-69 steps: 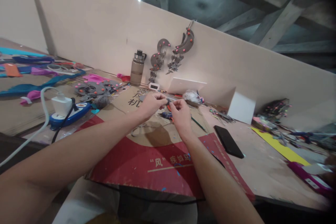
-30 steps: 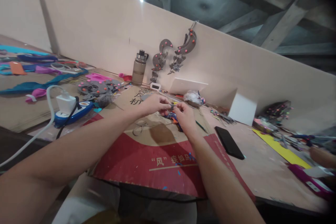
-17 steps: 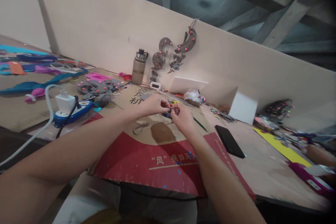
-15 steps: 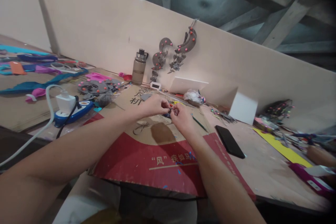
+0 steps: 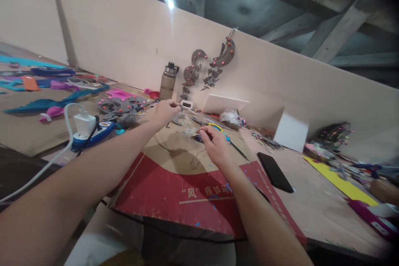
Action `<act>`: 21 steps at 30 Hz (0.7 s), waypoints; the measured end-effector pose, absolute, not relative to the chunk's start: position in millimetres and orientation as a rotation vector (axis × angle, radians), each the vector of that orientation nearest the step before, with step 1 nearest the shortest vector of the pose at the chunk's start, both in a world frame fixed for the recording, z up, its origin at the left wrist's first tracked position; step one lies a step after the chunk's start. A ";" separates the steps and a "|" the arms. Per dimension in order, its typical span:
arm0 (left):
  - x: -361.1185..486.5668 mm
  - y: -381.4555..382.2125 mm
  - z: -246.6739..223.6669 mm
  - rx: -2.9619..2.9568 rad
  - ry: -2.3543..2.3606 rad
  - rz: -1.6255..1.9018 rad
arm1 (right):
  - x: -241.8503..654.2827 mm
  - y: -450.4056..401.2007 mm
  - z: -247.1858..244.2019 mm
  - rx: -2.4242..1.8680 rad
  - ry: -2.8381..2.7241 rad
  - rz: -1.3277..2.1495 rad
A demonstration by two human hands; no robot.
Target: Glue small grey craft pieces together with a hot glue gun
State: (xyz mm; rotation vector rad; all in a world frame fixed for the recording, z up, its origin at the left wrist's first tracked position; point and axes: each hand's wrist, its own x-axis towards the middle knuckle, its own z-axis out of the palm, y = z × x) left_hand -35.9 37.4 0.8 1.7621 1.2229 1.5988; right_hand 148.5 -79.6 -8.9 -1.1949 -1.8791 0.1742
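One small grey piece (image 5: pixel 181 108) is pinched by the left hand (image 5: pixel 167 111). Whether the right hand (image 5: pixel 214 141), near the yellow-handled tool (image 5: pixel 215 126), grips anything is unclear.

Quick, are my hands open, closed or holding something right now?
Left hand: closed, apparently pinching a small grey piece.
Right hand: loosely curled; can't tell if it holds anything.

one bare light, small and harsh, above the far wall (image 5: pixel 134 37), with vertical flare; ceiling (image 5: pixel 243 4) dim. soft shadow on the cardboard (image 5: pixel 156 149). wide-angle bend and softness toward the edges; black vignette, far right corner. small items at centre slightly blurred.
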 end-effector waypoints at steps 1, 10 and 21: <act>-40.9 46.8 -1.9 1.642 1.227 1.650 | 146.6 -83.7 -6.9 -1.150 -1.902 0.203; -61.1 83.8 -10.3 1.047 0.969 1.802 | 139.9 -103.1 5.6 -0.995 -2.161 0.389; -29.5 45.7 0.9 1.304 0.701 1.592 | 196.2 -53.5 -32.0 -2.176 -1.853 -0.128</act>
